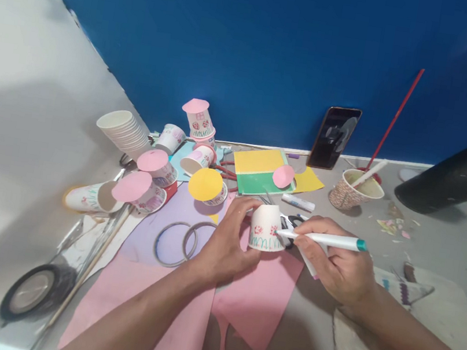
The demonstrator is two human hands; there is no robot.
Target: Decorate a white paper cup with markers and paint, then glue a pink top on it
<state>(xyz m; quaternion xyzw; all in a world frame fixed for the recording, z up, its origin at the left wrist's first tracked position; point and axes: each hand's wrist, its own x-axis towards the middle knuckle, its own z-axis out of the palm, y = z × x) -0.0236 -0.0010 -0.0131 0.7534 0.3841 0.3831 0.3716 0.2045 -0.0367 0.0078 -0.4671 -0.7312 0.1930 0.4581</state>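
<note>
My left hand [230, 239] grips a small white paper cup [265, 219], turned upside down, from its left side. Red flowers and green grass strokes are drawn on the cup. In my right hand [332, 260] is a white marker [320, 239] with a green end, its tip at the cup's right-hand flower. A second pen [310, 265] with a purple end shows below that hand; whether the fingers hold it too I cannot tell. Black-handled scissors [294, 222] lie behind the cup, partly hidden. Pink paper [258, 301] lies beneath.
Decorated cups with pink [133, 186] and yellow [206, 184] paper tops stand at left, near stacked white cups [121, 129]. Two grey rings [170, 243] lie on purple paper. A phone [335, 137] leans on the blue wall. A patterned cup [344, 194] and black cylinder [458, 167] are at right.
</note>
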